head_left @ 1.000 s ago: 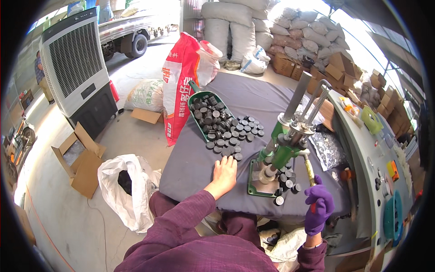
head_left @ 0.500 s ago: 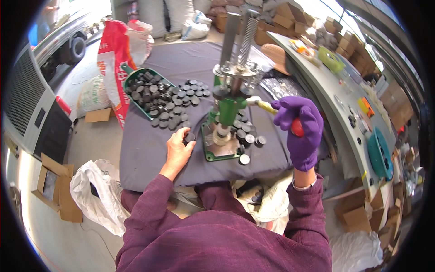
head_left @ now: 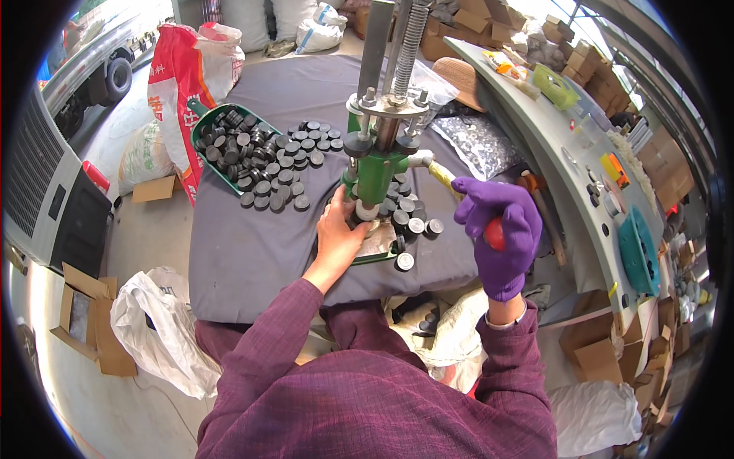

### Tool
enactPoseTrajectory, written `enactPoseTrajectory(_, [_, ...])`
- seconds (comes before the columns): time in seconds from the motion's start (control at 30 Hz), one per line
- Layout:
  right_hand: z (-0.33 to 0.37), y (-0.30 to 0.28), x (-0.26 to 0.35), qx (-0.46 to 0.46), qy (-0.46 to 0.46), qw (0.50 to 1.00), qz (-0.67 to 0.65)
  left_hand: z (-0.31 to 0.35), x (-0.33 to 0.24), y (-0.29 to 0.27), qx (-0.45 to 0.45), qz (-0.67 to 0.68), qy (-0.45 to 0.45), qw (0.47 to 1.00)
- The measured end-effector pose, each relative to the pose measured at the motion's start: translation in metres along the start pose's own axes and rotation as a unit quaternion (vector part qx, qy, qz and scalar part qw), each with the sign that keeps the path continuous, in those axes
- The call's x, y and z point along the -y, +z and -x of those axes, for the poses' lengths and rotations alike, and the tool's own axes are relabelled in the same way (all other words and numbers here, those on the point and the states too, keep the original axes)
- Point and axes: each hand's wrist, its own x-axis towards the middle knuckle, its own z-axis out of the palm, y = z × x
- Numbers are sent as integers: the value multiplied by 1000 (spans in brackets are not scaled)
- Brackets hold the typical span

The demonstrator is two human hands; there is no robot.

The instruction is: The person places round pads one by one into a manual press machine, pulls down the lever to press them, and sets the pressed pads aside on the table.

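A green hand press (head_left: 376,180) with a metal column and spring stands on the cloth-covered table. My left hand (head_left: 340,236), bare, reaches in under its ram at the base plate. Its fingers and thumb curl inward; whatever is between them is hidden. My right hand (head_left: 505,237), in a purple knitted glove, is curled round the red ball knob (head_left: 495,233) of the press lever (head_left: 442,174). Black round discs (head_left: 401,217) lie close to the right of the press, some with pale faces up. More black discs (head_left: 294,164) spill from a green scoop (head_left: 264,125) at the left.
A grey cloth (head_left: 252,252) covers the table. At the right stands a long bench (head_left: 535,115) with a teal basin (head_left: 634,252). Behind the press lie a clear bag of small parts (head_left: 478,145) and a straw hat (head_left: 459,80). Sacks and cardboard boxes (head_left: 92,321) surround the table.
My left hand has moved right, from the cloth beside the press, where it held a black disc, to under the ram. My right hand stays on the knob. The view has shifted slightly.
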Motion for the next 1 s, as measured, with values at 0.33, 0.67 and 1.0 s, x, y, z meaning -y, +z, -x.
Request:
enactPoseTrajectory(0.33, [70, 5, -51, 4, -100, 991, 85, -6, -6, -19, 25, -14, 23, 999])
enactPoseTrajectory(0.67, [73, 4, -44, -12, -110, 988, 108, -4, 43, -57, -23, -405, 119, 906])
enactPoseTrajectory(1.0, [61, 5, -33, -36, -58, 995, 73, -4, 45, -76, -38, -369, 189, 909])
